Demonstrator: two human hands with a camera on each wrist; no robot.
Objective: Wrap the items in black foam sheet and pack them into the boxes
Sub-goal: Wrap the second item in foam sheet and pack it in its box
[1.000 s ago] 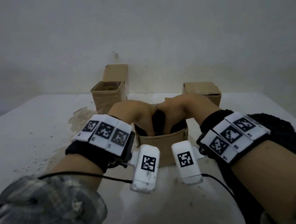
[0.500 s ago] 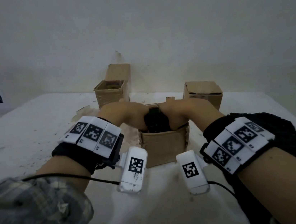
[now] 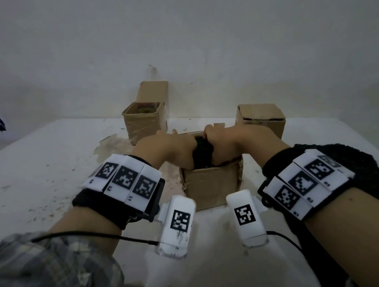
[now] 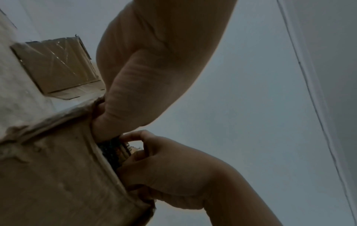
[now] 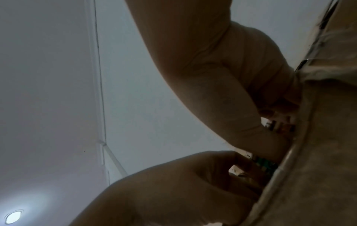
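An open cardboard box (image 3: 213, 188) stands mid-table in the head view. A bundle wrapped in black foam (image 3: 203, 152) sticks up out of its mouth. My left hand (image 3: 172, 148) grips the bundle from the left and my right hand (image 3: 227, 142) from the right, fingertips down inside the box and hidden. The left wrist view has the left hand (image 4: 119, 122) against the dark bundle (image 4: 110, 151), with the right hand (image 4: 154, 160) curled on it. In the right wrist view a colourful edge of the item (image 5: 280, 126) shows at the box rim (image 5: 301, 137).
A second open box (image 3: 144, 122) with something colourful inside stands at the back left by the wall. At the back right is a closed box (image 3: 261, 117). A loose black foam sheet (image 3: 367, 168) lies under my right forearm. The white table (image 3: 31, 176) ends near me.
Both hands stay on the bundle at the box mouth. They now sit higher at the rim, and more of the black bundle shows between them.
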